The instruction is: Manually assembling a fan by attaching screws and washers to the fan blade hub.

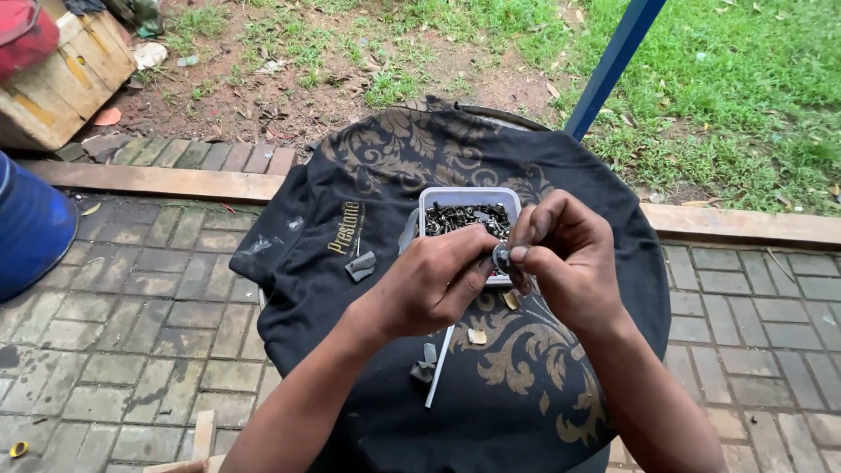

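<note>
fingers of the left hand (434, 280) and right hand (565, 258) pinch one small round metal piece (501, 257) between them, just in front of a white tub (469, 198) of dark screws. tub and hands sit over a black patterned cloth (368, 193) covering a round stand, with a thin white stick (439, 366) lying on it.

Two bare forearms reaching in from the lower edge, no sleeves visible, left hand (429, 280) and right hand (565, 254) both ungloved, no rings, watch or wristband in sight, fingernails short
</note>
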